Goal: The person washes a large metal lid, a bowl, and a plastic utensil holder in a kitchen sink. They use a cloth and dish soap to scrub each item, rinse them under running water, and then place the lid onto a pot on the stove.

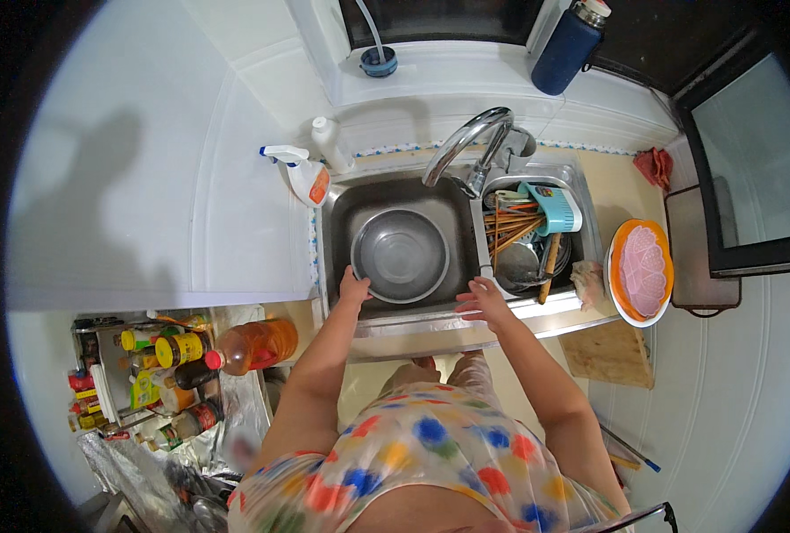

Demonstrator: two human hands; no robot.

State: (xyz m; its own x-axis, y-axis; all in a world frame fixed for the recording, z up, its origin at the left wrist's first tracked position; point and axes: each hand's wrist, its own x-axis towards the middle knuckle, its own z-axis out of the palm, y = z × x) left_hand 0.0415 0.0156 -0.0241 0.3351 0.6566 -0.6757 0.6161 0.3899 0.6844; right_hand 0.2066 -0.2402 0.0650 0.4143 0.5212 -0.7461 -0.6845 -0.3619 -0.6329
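Observation:
A round grey metal basin [400, 256] sits in the left bowl of the stainless steel sink [341, 200]. At the basin's lower left rim is my left hand [355, 288], its fingers at the edge; whether they grip it is hard to tell. My right hand [483, 301] hovers over the sink's front edge, right of the basin and apart from it, fingers spread and holding nothing. Above the divider rises a curved chrome faucet [468, 143]. In the right bowl lie wooden chopsticks [516, 223], a turquoise plastic holder [554, 208] and metal utensils.
Left of the sink stand a spray bottle [309, 178] and a white bottle [331, 145]. Stacked plastic baskets [641, 270] rest at right. A large oil bottle [258, 346] stands lower left. A blue flask [568, 50] is on the sill.

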